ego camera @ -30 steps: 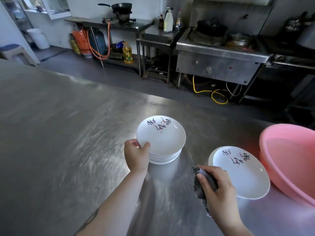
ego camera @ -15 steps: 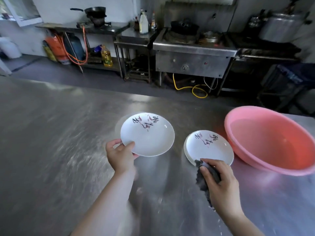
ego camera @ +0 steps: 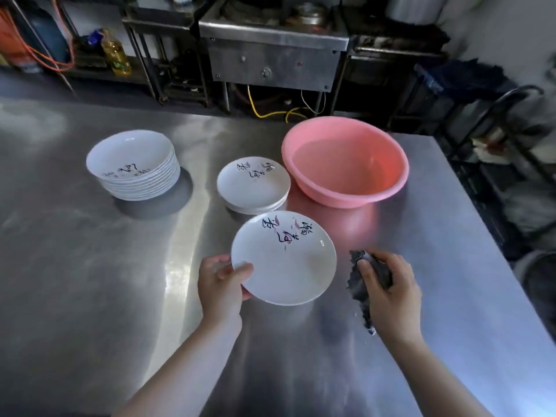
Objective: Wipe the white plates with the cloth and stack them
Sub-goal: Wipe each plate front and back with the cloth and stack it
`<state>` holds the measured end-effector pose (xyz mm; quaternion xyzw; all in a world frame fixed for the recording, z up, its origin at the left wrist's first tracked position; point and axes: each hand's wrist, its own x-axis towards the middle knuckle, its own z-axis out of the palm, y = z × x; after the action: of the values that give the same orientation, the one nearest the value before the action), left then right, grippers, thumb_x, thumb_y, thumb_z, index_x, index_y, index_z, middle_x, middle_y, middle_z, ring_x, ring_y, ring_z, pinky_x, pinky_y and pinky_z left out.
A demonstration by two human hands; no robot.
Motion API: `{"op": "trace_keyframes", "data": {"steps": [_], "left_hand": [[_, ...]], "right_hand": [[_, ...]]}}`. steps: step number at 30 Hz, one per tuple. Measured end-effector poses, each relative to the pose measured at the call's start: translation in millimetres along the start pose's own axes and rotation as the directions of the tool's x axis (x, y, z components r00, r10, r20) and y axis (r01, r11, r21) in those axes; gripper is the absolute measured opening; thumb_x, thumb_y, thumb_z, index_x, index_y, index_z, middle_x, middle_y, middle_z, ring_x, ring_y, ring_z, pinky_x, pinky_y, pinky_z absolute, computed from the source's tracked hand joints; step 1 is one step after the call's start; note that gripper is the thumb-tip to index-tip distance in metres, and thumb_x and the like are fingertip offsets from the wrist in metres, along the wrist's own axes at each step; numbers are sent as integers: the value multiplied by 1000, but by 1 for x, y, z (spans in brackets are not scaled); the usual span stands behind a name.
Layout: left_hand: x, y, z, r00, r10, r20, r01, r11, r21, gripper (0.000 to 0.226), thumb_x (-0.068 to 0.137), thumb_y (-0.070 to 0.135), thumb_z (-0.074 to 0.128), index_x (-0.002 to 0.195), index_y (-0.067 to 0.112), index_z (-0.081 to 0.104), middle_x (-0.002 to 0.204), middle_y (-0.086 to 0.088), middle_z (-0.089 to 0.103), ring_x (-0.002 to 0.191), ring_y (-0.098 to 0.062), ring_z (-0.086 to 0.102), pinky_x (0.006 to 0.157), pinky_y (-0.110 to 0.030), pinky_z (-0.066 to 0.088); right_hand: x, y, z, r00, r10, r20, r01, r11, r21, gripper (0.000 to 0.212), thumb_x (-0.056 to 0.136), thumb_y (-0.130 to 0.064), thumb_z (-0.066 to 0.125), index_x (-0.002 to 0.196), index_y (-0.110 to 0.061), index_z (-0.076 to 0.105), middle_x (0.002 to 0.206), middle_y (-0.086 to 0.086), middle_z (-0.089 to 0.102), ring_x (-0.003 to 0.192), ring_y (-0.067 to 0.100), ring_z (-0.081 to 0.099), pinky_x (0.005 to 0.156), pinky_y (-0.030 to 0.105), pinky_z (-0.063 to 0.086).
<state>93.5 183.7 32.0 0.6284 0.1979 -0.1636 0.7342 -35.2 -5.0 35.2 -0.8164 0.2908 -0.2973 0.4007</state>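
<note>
My left hand [ego camera: 221, 284] has its grip on the near-left rim of one plate [ego camera: 284, 260], thumb on top, face up over the table [ego camera: 90, 296], its writing toward the far side. My right hand [ego camera: 388, 291] grips one dark cloth [ego camera: 362, 288], which hangs lengthwise toward me. Two stacks stand beyond: a tall one [ego camera: 135, 167] far left, a short one [ego camera: 254, 186] just beside one pink basin [ego camera: 346, 164].

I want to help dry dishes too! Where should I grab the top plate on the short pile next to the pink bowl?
Probably by its rim, on the near-left edge. The short pile sits close beside the pink basin on its right, so that side is cramped. The top plate lies flat with a raised edge: thumb on top, fingers under, as the left hand holds its plate.
</note>
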Motion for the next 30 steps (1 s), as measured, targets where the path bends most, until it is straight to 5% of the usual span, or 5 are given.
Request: {"op": "trace_keyframes", "data": {"steps": [9,20,25,27,30], "left_hand": [[-104,-124,50,995,-95,-31,95,995,19,35,81,-10,68,104,11,52,98,-9,64,83,-22,63,62,-39,58],[-122,-161,53,1000,21,-7,-19,972,233,32,83,-6,70,96,16,50,88,-4,70,77,-21,65,64,-43,58],[-110,-148,35,978,112,178,-201,756,623,23,83,23,77,91,21,56,86,1,68,53,-22,67,44,-32,52],[-100,-136,31,959,152,241,-284,577,766,17,85,33,74,88,24,60,81,6,67,55,-21,64,55,-34,51],[-90,-126,38,947,117,299,-313,546,777,11,89,24,69,97,22,64,88,9,70,53,-20,64,55,-33,53]], "right_hand": [[-38,78,-108,995,13,99,-13,1000,1,33,89,-16,65,91,-48,57,94,-35,54,90,20,60,77,26,46],[-50,92,-103,973,85,213,-103,992,76,30,86,-16,64,100,-41,58,96,-34,51,89,32,62,72,47,54],[-48,95,-85,943,-99,319,136,986,-97,21,80,-11,73,97,-19,65,95,-19,58,97,20,52,80,26,43],[-48,101,-75,893,-65,446,172,964,-203,15,82,-18,71,97,-20,68,101,-11,59,103,18,48,80,33,45],[-48,109,-64,845,56,532,172,913,-371,13,88,-25,64,99,-25,71,109,-9,58,111,15,47,77,37,50]]}}
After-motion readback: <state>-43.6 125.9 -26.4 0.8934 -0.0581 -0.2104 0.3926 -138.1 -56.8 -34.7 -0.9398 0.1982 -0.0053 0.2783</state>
